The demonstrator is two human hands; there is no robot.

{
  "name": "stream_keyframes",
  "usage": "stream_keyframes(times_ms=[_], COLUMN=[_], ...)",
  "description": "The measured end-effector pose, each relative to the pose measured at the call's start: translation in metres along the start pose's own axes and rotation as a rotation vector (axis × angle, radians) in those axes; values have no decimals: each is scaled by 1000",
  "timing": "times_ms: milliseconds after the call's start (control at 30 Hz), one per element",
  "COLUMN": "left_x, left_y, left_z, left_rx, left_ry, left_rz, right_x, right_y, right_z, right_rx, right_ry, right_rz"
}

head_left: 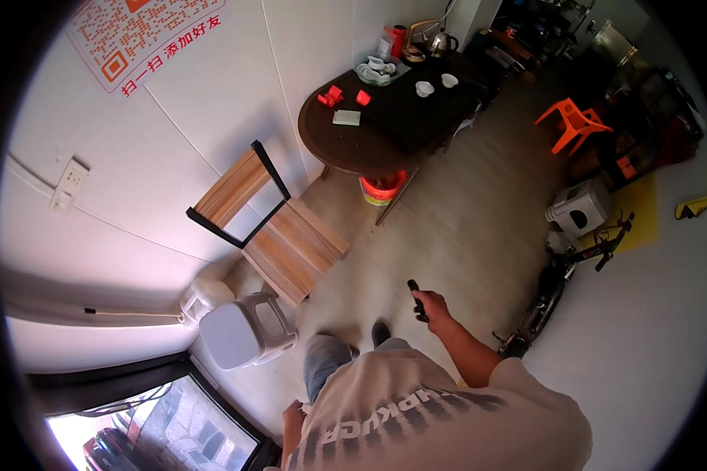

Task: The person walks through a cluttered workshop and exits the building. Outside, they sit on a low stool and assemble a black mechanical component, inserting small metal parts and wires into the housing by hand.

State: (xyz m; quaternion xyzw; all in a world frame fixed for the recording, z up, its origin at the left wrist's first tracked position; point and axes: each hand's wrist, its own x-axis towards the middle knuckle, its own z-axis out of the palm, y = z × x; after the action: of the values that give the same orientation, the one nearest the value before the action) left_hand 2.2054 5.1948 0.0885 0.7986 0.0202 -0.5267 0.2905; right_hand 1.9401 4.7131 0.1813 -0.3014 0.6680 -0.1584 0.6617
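— Ahead, left? Wooden chair (279,228) against the wall, plastic stool (247,330) nearer, dark table (385,118) beyond with cups (436,85) and kettle (441,43) on top, bucket (381,188) underneath.
— Right? Bicycle (562,279) beside another stool (580,208); plastic chair (573,122) farther back.

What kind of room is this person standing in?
Probably a small workshop's or shop's rest corner: a dark round table with tea cups and a kettle, a wooden chair, plastic stools, and a bike parked indoors.

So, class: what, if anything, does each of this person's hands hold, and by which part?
The right hand grips a small dark object by its lower end; its kind cannot be told. The left hand, by the hip, shows nothing held.
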Motion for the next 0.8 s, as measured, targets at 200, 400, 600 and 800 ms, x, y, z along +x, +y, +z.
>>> stream_keyframes(times_ms=[200,400,600,800], left_x=[83,112,22,-58], left_y=[15,150,224,123], left_z=[-4,-46,-36,171], left_rx=[5,-880,-1056,-1418], left_ry=[-4,271,550,894], left_rz=[196,-109,179,-334], right_x=[112,217,279,341], right_y=[-86,-200,-341,-437], right_z=[60,190,343,423], right_rx=[-372,-845,-1044,-1215], right_ry=[2,-39,-34,278], right_rz=[-343,-750,-764,-743])
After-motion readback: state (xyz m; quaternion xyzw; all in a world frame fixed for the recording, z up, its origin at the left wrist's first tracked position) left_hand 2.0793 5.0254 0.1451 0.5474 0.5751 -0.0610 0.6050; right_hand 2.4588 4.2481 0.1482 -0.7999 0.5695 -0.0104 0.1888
